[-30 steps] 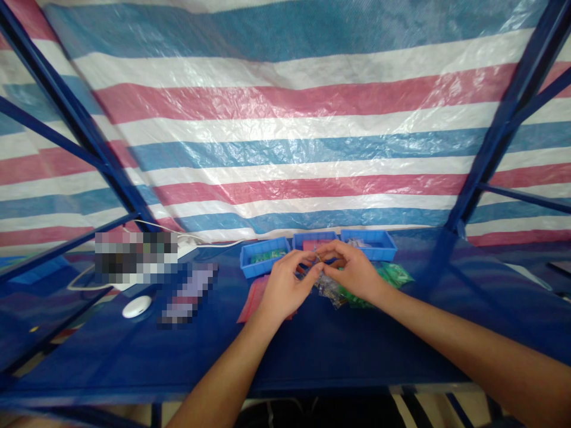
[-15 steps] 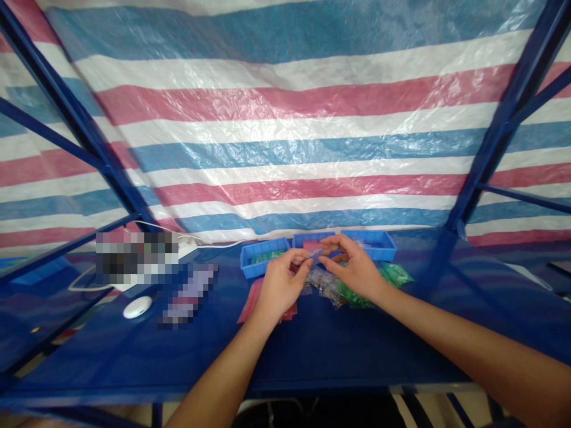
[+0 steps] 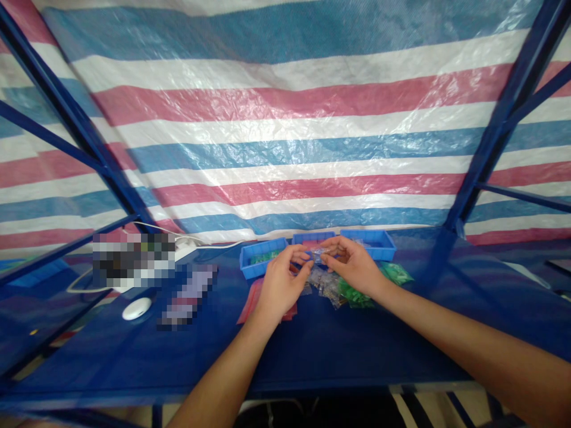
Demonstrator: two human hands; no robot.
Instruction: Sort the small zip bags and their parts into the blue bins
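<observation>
A small clear plastic bag (image 3: 319, 255) is held up between both hands above the blue table. My right hand (image 3: 354, 266) pinches its right side between thumb and fingers. At the bag's left edge, my left hand (image 3: 284, 280) has its thumb and fingers curled together; the exact grip is too small to make out. Beneath the hands lies a pile of clear bags (image 3: 329, 286) with small contents I cannot identify. Red bags (image 3: 253, 300) lie under and beside my left wrist. Green bags (image 3: 354, 295) are under my right wrist, with another green bundle (image 3: 396, 273) beyond it.
Three blue bins stand along the back: the left bin (image 3: 243, 267) with green pieces, the middle bin (image 3: 297, 238) with red ones, and the right bin (image 3: 387, 254). A white rounded object (image 3: 137, 308) and a power strip (image 3: 185, 252) lie left. Striped sheeting (image 3: 285, 137) hangs behind.
The clear bag between my hands has turned and shows more of its surface. My left thumb and fingertips have parted slightly, and my right fingers have shifted a little on the bag.
</observation>
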